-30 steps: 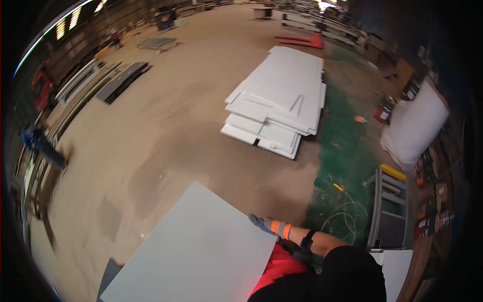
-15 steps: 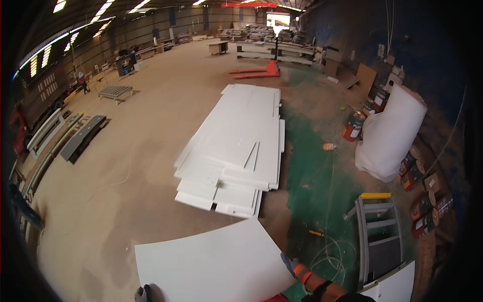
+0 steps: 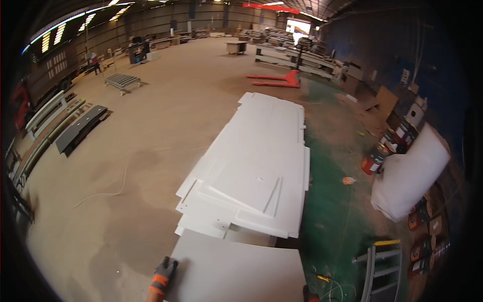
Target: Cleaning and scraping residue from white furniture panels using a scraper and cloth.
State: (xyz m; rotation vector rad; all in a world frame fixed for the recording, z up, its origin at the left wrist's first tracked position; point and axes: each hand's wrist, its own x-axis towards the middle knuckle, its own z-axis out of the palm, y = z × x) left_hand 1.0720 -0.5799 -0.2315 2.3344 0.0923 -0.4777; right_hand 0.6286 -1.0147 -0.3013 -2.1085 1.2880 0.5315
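A large white panel [image 3: 241, 274] spans the space in front of me, its far edge overlapping the near end of a long stack of white panels [image 3: 264, 131]. My left hand [image 3: 166, 268], in a dark glove with an orange band at the wrist, grips the panel's left edge with the fingers on top. At the opposite edge my right hand [image 3: 309, 293] holds on too; only a small dark gloved part shows at the bottom of the picture. Loose smaller white pieces [image 3: 246, 191] lie on top of the stack.
A grey stepladder [image 3: 385, 272] with a yellow top lies right, near a coiled hose [image 3: 338, 292]. Beyond are a white wrapped roll [image 3: 415, 171] and paint cans [image 3: 373, 158]. A red pallet jack [image 3: 284, 79] stands past the stack. Far left, a person [image 3: 95, 63] stands by a truck.
The held panel has moved forward and right onto the near end of the stack. My left hand has come further into view, while my right now shows only at the lower edge.
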